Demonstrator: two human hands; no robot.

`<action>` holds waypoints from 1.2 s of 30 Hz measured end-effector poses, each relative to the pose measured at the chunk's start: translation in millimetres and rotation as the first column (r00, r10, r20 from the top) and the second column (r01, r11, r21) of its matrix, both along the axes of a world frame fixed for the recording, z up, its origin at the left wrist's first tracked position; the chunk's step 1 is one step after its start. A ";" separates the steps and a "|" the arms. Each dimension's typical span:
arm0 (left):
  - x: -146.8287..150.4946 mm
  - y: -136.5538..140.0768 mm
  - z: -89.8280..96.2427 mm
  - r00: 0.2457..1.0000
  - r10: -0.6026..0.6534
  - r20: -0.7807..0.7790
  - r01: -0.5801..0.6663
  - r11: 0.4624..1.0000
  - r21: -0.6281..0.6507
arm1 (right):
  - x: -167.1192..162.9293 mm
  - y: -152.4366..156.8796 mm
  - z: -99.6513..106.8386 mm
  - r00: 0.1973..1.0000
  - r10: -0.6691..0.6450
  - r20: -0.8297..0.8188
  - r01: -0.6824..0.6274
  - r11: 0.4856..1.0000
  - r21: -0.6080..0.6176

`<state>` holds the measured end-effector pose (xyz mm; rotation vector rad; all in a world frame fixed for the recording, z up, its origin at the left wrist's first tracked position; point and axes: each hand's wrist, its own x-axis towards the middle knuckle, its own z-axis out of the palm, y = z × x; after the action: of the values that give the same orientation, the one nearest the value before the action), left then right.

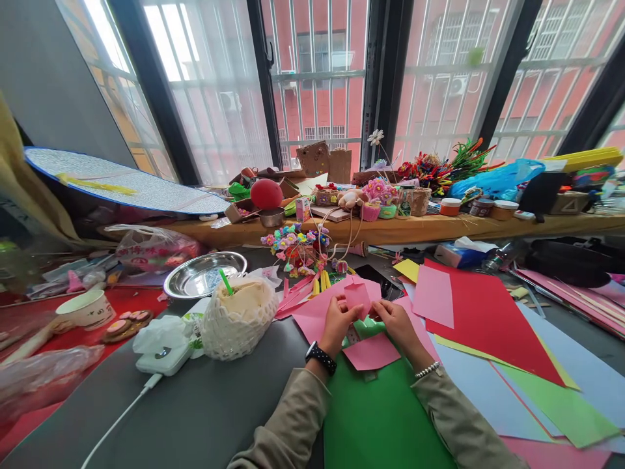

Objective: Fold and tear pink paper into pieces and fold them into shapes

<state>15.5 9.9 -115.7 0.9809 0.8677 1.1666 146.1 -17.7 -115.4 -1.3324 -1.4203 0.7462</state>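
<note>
- The small pink paper [357,298] is up between my hands, straight ahead at twelve o'clock.
- I judge it could crease or tear if my hands pull unevenly; a loose pinch could let it twist askew.
- At its six o'clock, the loose pink piece [372,352] over the green board [381,420] could get bent or swept aside if a wrist drops.
- My left hand [339,324], at the paper's seven o'clock, has thumb and fingers closed on it.
- My right hand [396,324], at four o'clock, has its fingertips nearly together at the edge; I can't tell whether they grip.
- Both forearms angle inward, the left towards one o'clock, the right towards eleven.
</note>
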 end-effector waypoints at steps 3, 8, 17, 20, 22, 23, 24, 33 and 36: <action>-1.2 -0.6 0.6 1.000 0.001 -0.006 -0.001 1.000 0.001 | -1.1 -1.4 1.5 0.999 -0.001 0.043 0.001 1.000 0.017; -0.7 -1.6 1.7 1.000 -0.013 -0.008 0.013 1.000 0.010 | -4.0 -5.3 7.9 0.995 0.021 0.099 -0.024 0.999 0.031; -1.3 -2.0 4.2 1.000 0.003 -0.002 -0.003 1.000 0.006 | -2.8 -2.5 2.4 0.999 0.015 0.044 -0.017 0.999 0.037; -1.4 -1.9 3.8 1.000 0.008 0.004 -0.008 1.000 -0.009 | -2.8 -2.3 1.4 1.000 0.013 0.012 -0.014 0.999 0.030; -1.1 -0.5 2.6 1.000 0.006 0.007 -0.006 1.000 -0.026 | -1.7 -1.2 -0.1 1.000 0.000 -0.018 0.001 1.000 0.026; -1.0 0.4 2.0 1.000 0.006 0.009 -0.005 0.999 -0.037 | -0.8 -0.4 -1.2 0.999 -0.007 -0.035 0.008 1.000 0.024; -1.1 1.4 1.6 1.000 0.008 0.012 -0.007 0.999 -0.050 | 0.2 0.6 -2.5 0.999 -0.013 -0.052 0.015 1.000 0.021; -5.9 3.2 3.6 0.993 0.053 0.109 -0.049 0.998 -0.035 | 5.5 4.9 -9.3 0.988 -0.048 -0.148 0.052 0.998 0.025; -5.4 2.9 2.1 0.992 0.024 0.123 -0.020 0.999 -0.040 | 4.2 4.2 -7.6 0.984 -0.046 -0.170 0.051 0.998 0.026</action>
<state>10.2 12.8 -113.6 0.8605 0.8005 1.2123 150.3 -13.5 -123.0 -1.2458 -1.2553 0.7841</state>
